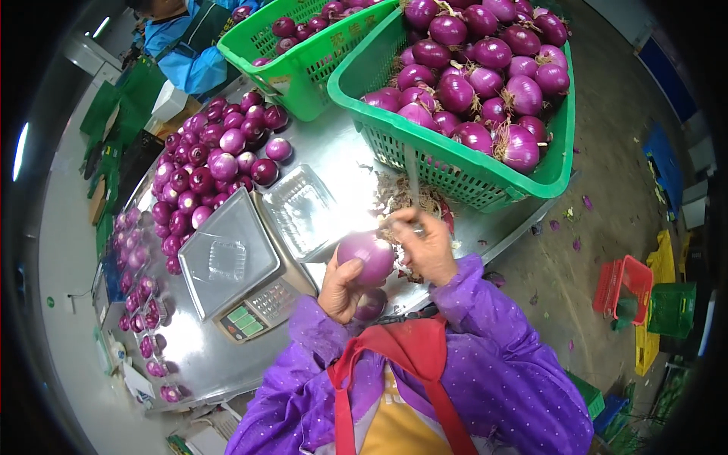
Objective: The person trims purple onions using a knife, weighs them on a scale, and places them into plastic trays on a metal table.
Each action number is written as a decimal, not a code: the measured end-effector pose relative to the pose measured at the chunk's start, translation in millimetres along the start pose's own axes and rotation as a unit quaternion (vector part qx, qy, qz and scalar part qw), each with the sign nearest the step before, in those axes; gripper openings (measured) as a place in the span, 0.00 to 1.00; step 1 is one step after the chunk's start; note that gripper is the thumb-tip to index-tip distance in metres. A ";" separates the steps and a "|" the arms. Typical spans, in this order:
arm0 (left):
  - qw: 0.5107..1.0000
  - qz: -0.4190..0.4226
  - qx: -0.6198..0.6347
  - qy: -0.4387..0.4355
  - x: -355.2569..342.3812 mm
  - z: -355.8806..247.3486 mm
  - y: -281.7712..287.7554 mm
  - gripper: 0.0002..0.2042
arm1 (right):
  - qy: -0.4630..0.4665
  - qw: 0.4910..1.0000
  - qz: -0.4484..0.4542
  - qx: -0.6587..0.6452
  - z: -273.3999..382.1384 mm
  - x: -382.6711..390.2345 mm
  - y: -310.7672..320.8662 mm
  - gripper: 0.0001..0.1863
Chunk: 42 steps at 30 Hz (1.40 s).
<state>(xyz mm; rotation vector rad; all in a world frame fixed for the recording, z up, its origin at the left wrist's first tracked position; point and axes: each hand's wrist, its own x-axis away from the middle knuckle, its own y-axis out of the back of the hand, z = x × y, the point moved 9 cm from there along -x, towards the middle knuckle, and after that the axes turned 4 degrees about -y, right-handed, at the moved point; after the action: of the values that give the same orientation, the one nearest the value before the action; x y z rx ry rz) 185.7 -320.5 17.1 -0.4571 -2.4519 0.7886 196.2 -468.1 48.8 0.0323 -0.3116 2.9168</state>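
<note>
My left hand (pixel 339 292) is closed around a large red onion (pixel 365 256), its smooth purple skin bare and its pale end turned toward my right hand. My right hand (pixel 425 244) is closed beside that end, its fingers curled round a knife (pixel 412 174) whose thin, motion-blurred blade points away from me. The handle is hidden in the fingers. Another red onion (pixel 371 303) lies just below my left hand, near the table edge. Dry skins and root trimmings (pixel 406 199) are heaped beyond and under my right hand.
A green basket (pixel 455 163) full of unpeeled onions stands at the far right, with a second green basket (pixel 303 80) beside it. Peeled onions (pixel 201 178) pile up at left. Near them are a scale (pixel 246 303), clear trays (pixel 299 199) and a co-worker's blue sleeve (pixel 196 68).
</note>
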 end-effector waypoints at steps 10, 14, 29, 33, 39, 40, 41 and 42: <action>0.996 -0.025 -0.062 -0.061 -8.5 -10.4 -3.6 0.27 | 0.074 0.915 0.110 0.381 -2.7 25.5 1.8 0.11; 0.992 -0.027 -0.084 -0.095 -8.0 -19.3 -4.7 0.28 | 0.056 0.910 0.123 0.393 -4.9 21.5 -2.5 0.11; 0.940 -0.077 -0.273 -0.190 11.8 -44.7 15.4 0.40 | -0.106 0.959 0.072 0.254 -65.3 37.2 37.6 0.10; 0.801 -0.019 -0.498 -0.332 18.9 -58.8 -13.2 0.42 | -0.182 0.977 0.098 0.050 -36.0 26.4 -0.9 0.16; 0.815 0.023 -0.369 -0.447 34.2 -59.1 -32.5 0.42 | -0.178 0.972 0.074 -0.137 -39.9 19.2 -23.6 0.18; 0.906 0.023 -0.228 -0.356 21.6 -45.1 -18.5 0.42 | -0.167 0.975 0.058 -0.137 -43.3 18.1 -23.7 0.15; 0.964 0.022 -0.078 -0.254 11.0 -26.3 -10.7 0.41 | -0.156 0.977 0.042 -0.136 -44.3 17.6 -23.2 0.13; 0.973 0.023 -0.017 -0.229 11.8 -17.7 -13.3 0.39 | -0.140 0.987 0.012 -0.084 -41.6 17.4 -18.9 0.11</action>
<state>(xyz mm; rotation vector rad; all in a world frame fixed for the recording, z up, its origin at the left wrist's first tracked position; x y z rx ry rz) 184.2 -317.6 42.0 -0.3785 -2.8917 0.9592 183.2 -437.7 12.8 0.4161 -0.6044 2.8971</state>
